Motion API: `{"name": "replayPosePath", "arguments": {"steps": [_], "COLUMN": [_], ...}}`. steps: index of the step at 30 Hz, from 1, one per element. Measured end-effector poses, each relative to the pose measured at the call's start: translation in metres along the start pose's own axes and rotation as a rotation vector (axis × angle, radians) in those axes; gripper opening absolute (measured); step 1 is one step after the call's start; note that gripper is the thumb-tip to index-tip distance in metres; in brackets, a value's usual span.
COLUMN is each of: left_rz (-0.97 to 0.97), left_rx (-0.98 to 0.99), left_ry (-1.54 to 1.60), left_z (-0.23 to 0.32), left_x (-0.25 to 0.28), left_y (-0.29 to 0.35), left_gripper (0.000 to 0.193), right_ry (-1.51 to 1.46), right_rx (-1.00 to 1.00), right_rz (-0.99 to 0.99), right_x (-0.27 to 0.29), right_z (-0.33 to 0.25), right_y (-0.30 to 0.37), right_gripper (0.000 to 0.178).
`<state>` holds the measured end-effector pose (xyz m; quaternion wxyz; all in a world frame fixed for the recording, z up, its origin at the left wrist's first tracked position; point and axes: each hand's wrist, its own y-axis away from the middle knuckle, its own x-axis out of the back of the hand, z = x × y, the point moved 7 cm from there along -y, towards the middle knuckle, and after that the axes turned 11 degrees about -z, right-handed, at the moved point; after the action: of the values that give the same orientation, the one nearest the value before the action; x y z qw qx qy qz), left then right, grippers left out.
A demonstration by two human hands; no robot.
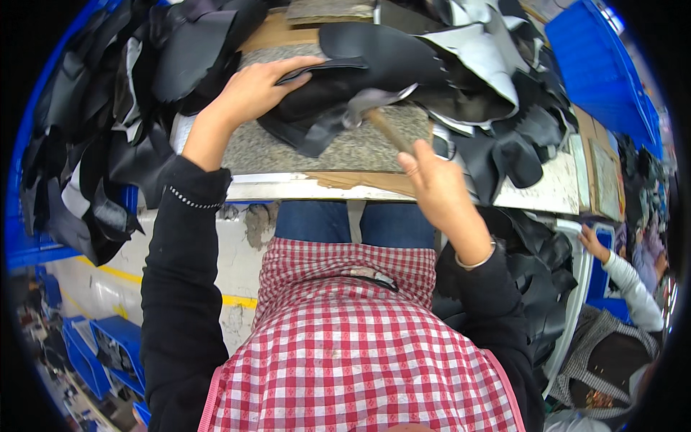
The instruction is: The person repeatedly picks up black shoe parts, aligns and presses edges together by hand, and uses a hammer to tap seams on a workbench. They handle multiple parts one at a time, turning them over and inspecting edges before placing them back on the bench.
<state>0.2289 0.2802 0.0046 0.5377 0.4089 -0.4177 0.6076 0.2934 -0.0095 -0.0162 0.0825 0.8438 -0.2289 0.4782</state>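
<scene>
My right hand is wrapped round the wooden handle of a hammer. The hammer's metal head is blurred and lies over the lower edge of a black leather piece. My left hand pinches a folded upper edge of that leather between thumb and fingers. Under it is a speckled grey stone slab on the bench. A larger curved black leather part with a pale lining stretches away to the right, seemingly joined to the held piece.
Black leather pieces are heaped at the left, in a blue bin. More leather piles up at the right, near a blue crate. The bench's white front edge runs before my lap. Another person's arm reaches in at far right.
</scene>
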Motion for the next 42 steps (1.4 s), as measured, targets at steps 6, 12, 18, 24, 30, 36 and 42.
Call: {"name": "replayPosePath", "arguments": {"steps": [6,12,18,24,30,36,42], "left_rz": [-0.143,-0.143,-0.147,0.080,0.405,0.361,0.326], "left_rx": [0.109,0.103,0.080,-0.091,0.016,0.114,0.234], "left_ry": [-0.016,-0.006,0.060,0.162,0.289,0.368,0.378], "left_z": [-0.003,-0.017,-0.017,-0.008,-0.031,-0.051,-0.057], "left_x": [0.000,-0.004,0.000,-0.012,-0.061,-0.069,-0.077], "left_y": [-0.006,-0.009,-0.008,0.000,0.030,0.029,0.048], "left_gripper": [0.042,0.042,0.041,0.043,0.053,0.054,0.058], "right_ry": [0.184,0.175,0.180,-0.056,-0.029,-0.092,-0.038], "right_rx": [0.038,-0.013,-0.013,-0.145,-0.290,-0.291,-0.242], "right_rz": [-0.168,-0.174,-0.287,-0.070,-0.087,0.027,0.119], "right_x": [-0.023,-0.013,-0.054,-0.046,-0.086,-0.082,-0.084], "right_z": [-0.030,-0.039,-0.020,0.000,0.026,0.026,0.026], "right_y": [-0.057,-0.061,-0.051,-0.035,-0.015,-0.019,-0.013], "right_gripper": [0.030,0.032,0.032,0.036,0.040,0.039,0.036]}}
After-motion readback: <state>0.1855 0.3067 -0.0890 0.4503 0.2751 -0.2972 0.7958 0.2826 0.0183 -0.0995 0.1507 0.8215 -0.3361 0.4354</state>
